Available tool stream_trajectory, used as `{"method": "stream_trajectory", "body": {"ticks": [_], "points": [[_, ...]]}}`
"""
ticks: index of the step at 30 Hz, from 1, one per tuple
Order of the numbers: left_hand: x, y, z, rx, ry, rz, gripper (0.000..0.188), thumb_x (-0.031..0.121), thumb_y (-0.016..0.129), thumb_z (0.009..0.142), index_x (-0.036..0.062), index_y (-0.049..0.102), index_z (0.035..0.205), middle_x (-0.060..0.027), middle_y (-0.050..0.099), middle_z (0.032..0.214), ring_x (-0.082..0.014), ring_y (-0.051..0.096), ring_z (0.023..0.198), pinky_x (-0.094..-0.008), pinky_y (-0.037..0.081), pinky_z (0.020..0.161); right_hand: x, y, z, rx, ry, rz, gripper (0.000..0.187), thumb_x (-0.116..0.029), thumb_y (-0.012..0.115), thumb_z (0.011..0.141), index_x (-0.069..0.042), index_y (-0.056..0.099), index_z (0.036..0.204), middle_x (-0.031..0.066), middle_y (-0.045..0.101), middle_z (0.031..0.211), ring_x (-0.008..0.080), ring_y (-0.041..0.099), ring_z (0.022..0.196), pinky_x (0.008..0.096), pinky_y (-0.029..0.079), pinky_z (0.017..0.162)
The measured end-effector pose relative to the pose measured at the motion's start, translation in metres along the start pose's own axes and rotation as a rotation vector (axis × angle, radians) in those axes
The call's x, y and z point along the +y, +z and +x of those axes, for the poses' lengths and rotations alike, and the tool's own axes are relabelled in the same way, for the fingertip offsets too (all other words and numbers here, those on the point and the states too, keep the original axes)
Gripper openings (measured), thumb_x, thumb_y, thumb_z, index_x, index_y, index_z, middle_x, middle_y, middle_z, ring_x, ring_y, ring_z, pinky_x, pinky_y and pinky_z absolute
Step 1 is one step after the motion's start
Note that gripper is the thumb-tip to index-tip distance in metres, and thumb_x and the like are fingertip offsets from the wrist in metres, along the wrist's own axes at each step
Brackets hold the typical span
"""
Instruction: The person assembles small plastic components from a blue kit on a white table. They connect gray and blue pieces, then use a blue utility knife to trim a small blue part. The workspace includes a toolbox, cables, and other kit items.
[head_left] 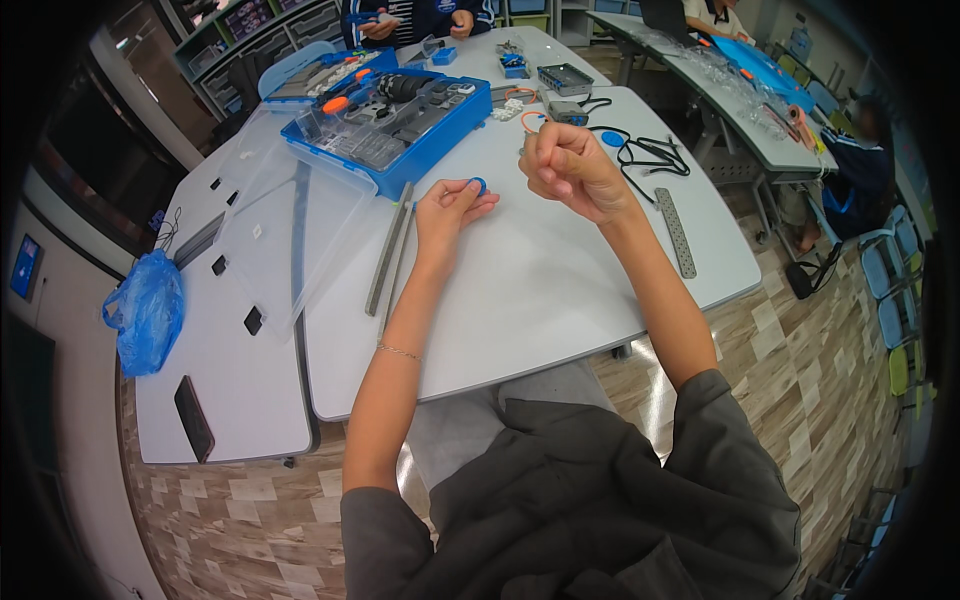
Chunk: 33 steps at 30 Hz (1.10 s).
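Note:
Between the thumb and fingers of my left hand (452, 218) is a small blue round piece (479, 186), held above the white table (500, 290). My right hand (582, 172) is raised to the right of it, with its fingers curled into a pinch. Whatever those fingers hold, if anything, is hidden. An orange loop of cable (534, 121) shows just past the right fingertips; I cannot tell whether they touch it. Long grey metal bars (386, 262) lie beside my left forearm, and a perforated grey beam (675, 233) rests right of my right forearm.
A blue parts box (424, 150) stands ahead at left, its clear lid (270, 240) beside it. Black cables (655, 152), a grey module (567, 112) and a blue disc (611, 138) lie far right. A blue bag (150, 310) and phone (194, 418) sit left. A person (420, 20) works opposite.

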<state>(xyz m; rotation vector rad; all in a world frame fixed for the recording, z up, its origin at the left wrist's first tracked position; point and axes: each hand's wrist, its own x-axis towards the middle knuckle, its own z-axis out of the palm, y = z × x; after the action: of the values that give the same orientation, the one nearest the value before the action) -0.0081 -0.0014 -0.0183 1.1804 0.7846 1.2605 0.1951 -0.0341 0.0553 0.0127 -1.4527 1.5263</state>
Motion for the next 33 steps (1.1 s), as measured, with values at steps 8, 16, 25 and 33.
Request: {"method": "stream_trajectory", "body": {"ticks": [8,16,25,33], "points": [[0.0,0.0,0.0,-0.009,0.003,0.001,0.02,0.009,0.065,0.094,-0.0052,0.058,0.106,-0.0174,0.069,0.098,-0.0243,0.071,0.094,-0.0316,0.059,0.086,0.001,-0.002,0.0,-0.041,0.011,0.018,0.02,-0.023,0.065,0.096,-0.003,0.065,0.092,0.0018,0.056,0.076,0.0064,0.045,0.059,0.022,0.036,0.053],[-0.001,-0.001,0.0,-0.032,0.043,-0.015,0.023,0.006,0.069,0.091,-0.0042,0.055,0.106,-0.0192,0.069,0.099,-0.024,0.071,0.095,-0.0327,0.058,0.088,0.019,-0.017,0.004,0.227,0.332,-0.591,0.025,-0.023,0.065,0.095,0.0,0.069,0.101,0.0058,0.069,0.085,0.0106,0.061,0.07,0.0248,0.046,0.059],[-0.006,-0.005,0.005,-0.042,0.013,0.024,0.03,0.009,0.067,0.093,-0.0045,0.055,0.116,-0.0184,0.07,0.102,-0.0202,0.07,0.092,-0.0316,0.057,0.089,0.063,-0.028,-0.003,0.292,0.203,-1.272,0.023,-0.017,0.066,0.089,0.0,0.069,0.104,0.015,0.071,0.09,0.0238,0.068,0.078,0.0349,0.053,0.07],[-0.01,0.001,0.005,-0.074,0.163,0.166,0.02,0.004,0.063,0.094,-0.006,0.063,0.112,-0.0152,0.071,0.096,-0.0193,0.071,0.089,-0.0277,0.059,0.078,0.06,-0.027,-0.007,0.232,0.086,-1.455,0.019,-0.014,0.067,0.087,0.001,0.07,0.1,0.0161,0.069,0.089,0.0284,0.068,0.079,0.0362,0.053,0.072]]}}
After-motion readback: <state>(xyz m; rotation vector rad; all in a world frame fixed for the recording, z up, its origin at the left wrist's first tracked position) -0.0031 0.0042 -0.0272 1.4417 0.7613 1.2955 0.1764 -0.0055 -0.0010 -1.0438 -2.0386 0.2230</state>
